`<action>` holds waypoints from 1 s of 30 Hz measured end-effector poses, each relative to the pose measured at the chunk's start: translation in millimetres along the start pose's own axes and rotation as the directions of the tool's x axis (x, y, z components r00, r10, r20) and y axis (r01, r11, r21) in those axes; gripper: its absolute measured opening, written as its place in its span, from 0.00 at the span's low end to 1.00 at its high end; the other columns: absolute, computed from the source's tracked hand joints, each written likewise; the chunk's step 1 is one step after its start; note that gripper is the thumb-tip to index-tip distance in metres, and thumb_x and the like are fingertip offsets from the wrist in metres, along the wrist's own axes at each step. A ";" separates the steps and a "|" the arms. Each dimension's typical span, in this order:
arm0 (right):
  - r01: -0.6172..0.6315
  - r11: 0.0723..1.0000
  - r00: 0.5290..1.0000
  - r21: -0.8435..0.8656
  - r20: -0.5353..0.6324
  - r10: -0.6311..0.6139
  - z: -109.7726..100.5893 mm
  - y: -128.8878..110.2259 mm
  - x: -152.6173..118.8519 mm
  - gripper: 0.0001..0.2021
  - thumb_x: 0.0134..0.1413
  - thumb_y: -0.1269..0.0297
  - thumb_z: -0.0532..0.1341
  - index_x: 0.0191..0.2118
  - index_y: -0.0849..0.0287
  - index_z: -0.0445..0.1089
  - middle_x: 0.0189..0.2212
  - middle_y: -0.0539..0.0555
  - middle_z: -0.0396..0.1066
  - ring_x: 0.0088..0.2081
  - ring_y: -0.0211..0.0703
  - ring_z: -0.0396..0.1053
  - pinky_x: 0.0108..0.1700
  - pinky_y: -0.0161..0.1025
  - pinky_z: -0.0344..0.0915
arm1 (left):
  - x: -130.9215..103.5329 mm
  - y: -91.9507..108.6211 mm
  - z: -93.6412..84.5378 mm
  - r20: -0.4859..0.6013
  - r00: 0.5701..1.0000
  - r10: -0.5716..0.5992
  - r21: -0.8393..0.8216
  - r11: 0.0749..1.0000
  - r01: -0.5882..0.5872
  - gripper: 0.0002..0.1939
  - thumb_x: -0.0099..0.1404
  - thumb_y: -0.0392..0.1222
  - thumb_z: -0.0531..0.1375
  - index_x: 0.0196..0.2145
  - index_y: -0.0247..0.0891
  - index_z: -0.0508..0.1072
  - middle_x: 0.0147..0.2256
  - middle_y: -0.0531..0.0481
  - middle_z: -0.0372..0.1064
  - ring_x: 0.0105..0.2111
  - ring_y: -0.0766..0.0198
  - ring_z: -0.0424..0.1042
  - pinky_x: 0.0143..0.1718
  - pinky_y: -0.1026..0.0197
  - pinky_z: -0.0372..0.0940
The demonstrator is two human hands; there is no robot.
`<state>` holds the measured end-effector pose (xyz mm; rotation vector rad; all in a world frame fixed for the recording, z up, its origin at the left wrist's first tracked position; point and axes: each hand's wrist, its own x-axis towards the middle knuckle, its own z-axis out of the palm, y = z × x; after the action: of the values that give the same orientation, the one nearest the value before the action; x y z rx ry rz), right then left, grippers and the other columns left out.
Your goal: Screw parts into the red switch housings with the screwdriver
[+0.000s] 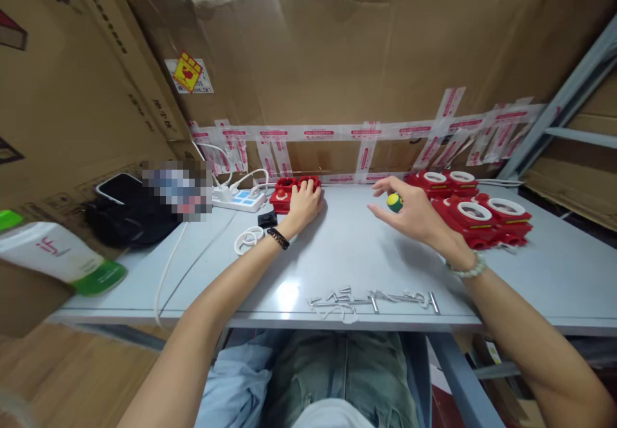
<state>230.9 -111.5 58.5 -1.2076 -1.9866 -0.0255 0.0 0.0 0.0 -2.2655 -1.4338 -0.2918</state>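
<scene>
My left hand (304, 204) lies over a red plastic housing (282, 202), its fingers curled on the right half, hiding much of it. The housing stands at the back of the table beside the power strip. Raised in front of the red housings at the right, my right hand (407, 213) has a round-ended yellow and green handle (394, 202) tucked in the palm. Its thumb and index finger are apart; whatever extends beyond that handle is hidden. Loose white rings (248, 240) and a small black piece (267, 220) lie near my left wrist.
Several red housings with white rings (482, 216) stand at the right. Screws and T-shaped metal rods (376, 301) lie along the table's front edge. A white power strip (240, 199), a phone (120, 188) on black cloth and a white-green bottle (58, 254) are at left. Cardboard (313, 62) walls the back.
</scene>
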 end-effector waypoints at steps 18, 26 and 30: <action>-0.380 0.544 0.759 -0.748 0.085 0.646 -77.9 73.7 -34.8 0.27 0.55 0.44 0.56 0.45 0.67 0.72 0.39 0.76 0.75 0.42 0.69 0.73 0.34 0.49 0.59 | -45.1 -10.8 -25.4 -0.045 0.991 0.125 -0.129 0.983 -0.130 0.24 0.68 0.46 0.55 0.58 0.36 0.65 0.65 0.31 0.52 0.67 0.39 0.46 0.55 0.34 0.57; -0.170 0.789 0.853 -0.590 0.312 0.418 -42.5 47.9 -25.2 0.31 0.50 0.41 0.60 0.53 0.60 0.69 0.48 0.62 0.75 0.49 0.60 0.72 0.45 0.48 0.66 | -66.5 -12.4 -38.4 -0.050 0.973 0.226 -0.268 0.935 -0.231 0.23 0.67 0.48 0.57 0.57 0.38 0.65 0.61 0.33 0.58 0.64 0.42 0.52 0.55 0.35 0.56; -0.037 0.915 0.879 -0.402 0.423 0.221 -13.9 11.7 -14.5 0.28 0.50 0.47 0.62 0.52 0.60 0.70 0.47 0.62 0.75 0.48 0.60 0.72 0.48 0.51 0.67 | -71.3 -8.0 -48.2 -0.030 0.941 0.337 -0.395 0.861 -0.321 0.29 0.67 0.52 0.57 0.62 0.40 0.58 0.61 0.35 0.58 0.62 0.46 0.56 0.55 0.39 0.57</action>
<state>251.6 -121.3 54.5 -1.7320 -2.3787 -0.0663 -35.8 -77.0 15.9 -2.8080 -1.0426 -0.4619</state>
